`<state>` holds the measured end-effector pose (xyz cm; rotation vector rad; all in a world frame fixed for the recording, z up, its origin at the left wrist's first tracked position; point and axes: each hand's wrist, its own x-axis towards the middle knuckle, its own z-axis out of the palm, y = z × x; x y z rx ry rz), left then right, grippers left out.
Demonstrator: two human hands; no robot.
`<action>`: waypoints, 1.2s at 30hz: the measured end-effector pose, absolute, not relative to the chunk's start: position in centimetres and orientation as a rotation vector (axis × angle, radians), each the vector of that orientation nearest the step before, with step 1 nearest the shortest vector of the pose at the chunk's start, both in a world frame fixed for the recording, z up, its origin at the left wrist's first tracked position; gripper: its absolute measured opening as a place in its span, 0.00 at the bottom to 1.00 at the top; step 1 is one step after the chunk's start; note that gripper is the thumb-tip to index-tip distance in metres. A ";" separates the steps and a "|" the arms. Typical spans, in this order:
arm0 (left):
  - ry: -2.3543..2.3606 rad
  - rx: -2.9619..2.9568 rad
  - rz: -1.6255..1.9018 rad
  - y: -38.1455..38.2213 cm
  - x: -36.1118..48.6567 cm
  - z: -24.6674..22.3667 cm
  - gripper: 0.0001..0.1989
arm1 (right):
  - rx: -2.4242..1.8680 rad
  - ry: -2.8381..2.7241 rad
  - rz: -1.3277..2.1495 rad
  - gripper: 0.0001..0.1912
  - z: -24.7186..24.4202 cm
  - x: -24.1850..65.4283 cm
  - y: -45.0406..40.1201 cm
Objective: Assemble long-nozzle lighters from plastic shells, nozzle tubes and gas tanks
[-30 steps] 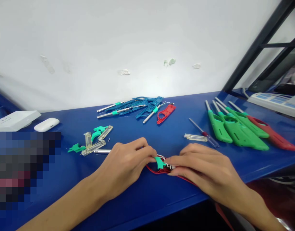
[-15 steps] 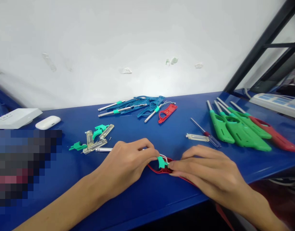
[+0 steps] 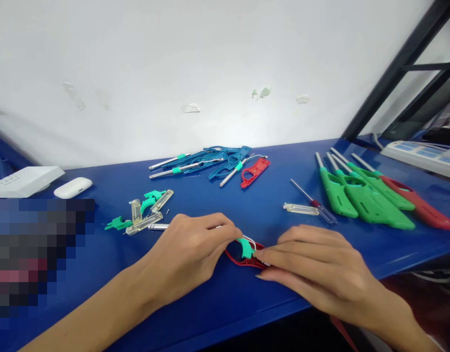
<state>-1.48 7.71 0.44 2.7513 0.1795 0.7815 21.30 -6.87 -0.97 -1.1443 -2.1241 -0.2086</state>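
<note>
Low over the front of the table lies a red lighter half-shell (image 3: 243, 263), with a teal trigger (image 3: 246, 248) and a white wire in its ring-shaped opening. My left hand (image 3: 197, 252) is closed on the shell's left end, by the trigger. From beneath this hand a metal lighter tube (image 3: 159, 227) sticks out to the left. My right hand (image 3: 313, 261) is closed around the shell's right part, a fingertip pressing at the trigger's lower end. Its thumb tip shows below the shell. The fingers hide most of the shell's right part.
Teal triggers (image 3: 149, 201) and clear fuel tanks (image 3: 146, 222) lie left. Behind are blue shells (image 3: 225, 161), metal tubes and a red half-shell (image 3: 255, 172). To the right lie a clear tank (image 3: 301, 209), a screwdriver (image 3: 315, 203), several green lighters (image 3: 371, 200) and a red one (image 3: 419, 203).
My right thumb has shifted down and slightly left, apart from the fingertip above it. The trigger and my left hand stay almost in place.
</note>
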 end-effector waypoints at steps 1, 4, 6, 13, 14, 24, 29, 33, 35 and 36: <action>0.184 2.753 0.784 7.7 -1.5 0.5 0.12 | -1.144 -2.125 -0.203 0.10 -1.0 21.3 -6.9; 0.194 2.754 0.783 7.8 -1.4 0.5 0.12 | -1.145 -2.122 -0.190 0.11 -1.0 21.3 -6.9; 0.197 2.753 0.782 7.7 -1.4 0.5 0.13 | -1.147 -2.118 -0.186 0.11 -1.0 21.3 -6.8; 0.200 2.763 0.773 7.7 -1.5 0.4 0.13 | -1.141 -2.124 -0.177 0.12 -1.1 21.3 -6.8; 0.199 2.768 0.775 7.8 -1.5 0.4 0.13 | -1.138 -2.125 -0.175 0.12 -1.1 21.3 -6.8; 0.213 2.834 0.753 7.5 -1.4 0.5 0.15 | -1.137 -2.130 -0.163 0.12 -1.1 21.3 -6.9; 0.218 2.903 0.692 7.5 -1.5 0.4 0.20 | -1.141 -2.135 -0.158 0.12 -1.1 21.3 -6.9; 0.232 2.906 0.678 7.6 -1.6 0.2 0.22 | -1.149 -2.141 -0.139 0.13 -1.1 21.4 -6.9; 0.248 2.902 0.676 7.6 -1.6 0.2 0.22 | -1.154 -2.144 -0.131 0.13 -1.2 21.4 -6.9; 0.257 2.900 0.673 7.6 -1.6 0.2 0.21 | -1.157 -2.143 -0.128 0.13 -1.2 21.4 -6.9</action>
